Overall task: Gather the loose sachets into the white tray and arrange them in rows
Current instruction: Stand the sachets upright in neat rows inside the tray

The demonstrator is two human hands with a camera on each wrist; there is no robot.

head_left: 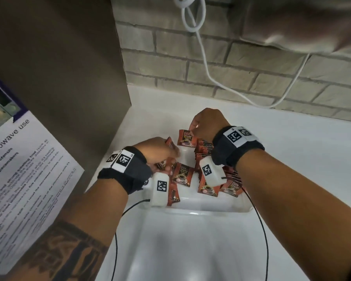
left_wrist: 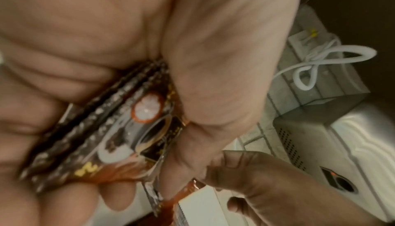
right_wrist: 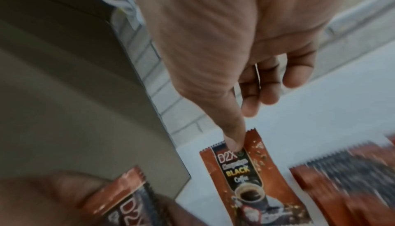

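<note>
Nearest me, the shallow white plastic tray sits on the glossy white countertop, its front rim bare. Inside it, on my right, orange-brown coffee sachets stand packed on edge in a row, with a few more lying flat at the front. On my left side, loose sachets lie scattered on the tray floor.

My left hand hovers over that loose pile, fingers curled tightly round a small stack of sachets; the left wrist view shows the stack clamped between thumb and fingers, edges fanned slightly.

Further in, my right hand pinches a single sachet by its top serrated edge, thumb on the printed face; it hangs upright above the far part of the tray, just beside the standing row.

Beyond are the pale grey brick wall with a white cable looping down it, and a tall brown cabinet side carrying a printed microwave notice on the left.
</note>
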